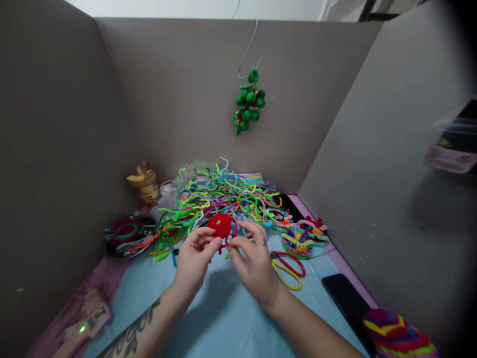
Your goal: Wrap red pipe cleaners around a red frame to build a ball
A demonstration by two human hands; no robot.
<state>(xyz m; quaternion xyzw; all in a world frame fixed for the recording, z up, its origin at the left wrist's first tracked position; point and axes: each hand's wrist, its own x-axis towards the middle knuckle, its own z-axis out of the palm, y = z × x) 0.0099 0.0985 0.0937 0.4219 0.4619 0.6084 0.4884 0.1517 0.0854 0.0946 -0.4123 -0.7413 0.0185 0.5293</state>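
A small red pipe-cleaner ball with a green speck is held above the light blue mat. My left hand pinches it from the left with thumb and fingers. My right hand pinches a red pipe-cleaner tail that loops out of the ball on its right. Both hands are closed on the piece. Just behind them lies a big heap of loose pipe cleaners in many colours.
Grey partition walls enclose the desk. A green pipe-cleaner figure hangs on the back wall. A dark tray of pieces lies left, finished colourful pieces right, red and yellow loops beside them, a black phone near the right edge.
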